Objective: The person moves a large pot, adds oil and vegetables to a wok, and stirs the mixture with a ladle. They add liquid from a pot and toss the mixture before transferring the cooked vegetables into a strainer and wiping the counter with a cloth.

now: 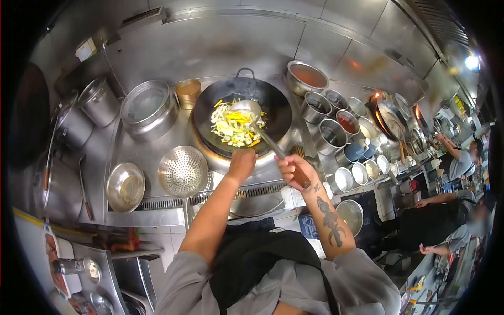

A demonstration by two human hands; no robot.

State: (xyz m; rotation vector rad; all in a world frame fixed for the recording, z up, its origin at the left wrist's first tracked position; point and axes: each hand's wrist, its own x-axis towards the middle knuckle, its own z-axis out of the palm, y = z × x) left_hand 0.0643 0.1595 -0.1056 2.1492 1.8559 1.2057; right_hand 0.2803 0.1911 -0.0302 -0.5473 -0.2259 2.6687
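Note:
A black wok (278, 113) sits over the burner, with a loop handle on its far side. In it lies a heap of sliced pale vegetables (231, 128) with yellow-orange strips. My left hand (243, 164) is closed at the wok's near edge; the exact part it grips is hidden beneath the fingers. My right hand (296, 170) is wrapped around the wooden handle of a metal ladle (270, 139). The ladle's bowl rests on the vegetables, some yellow strips against it.
Left of the wok stand a perforated skimmer (182, 170), a metal bowl (126, 187), a large lidded pot (147, 113) and a tin can (188, 93). Several sauce containers (332, 136) and a bowl of reddish liquid (308, 77) line the right. Other people (457, 157) work farther right.

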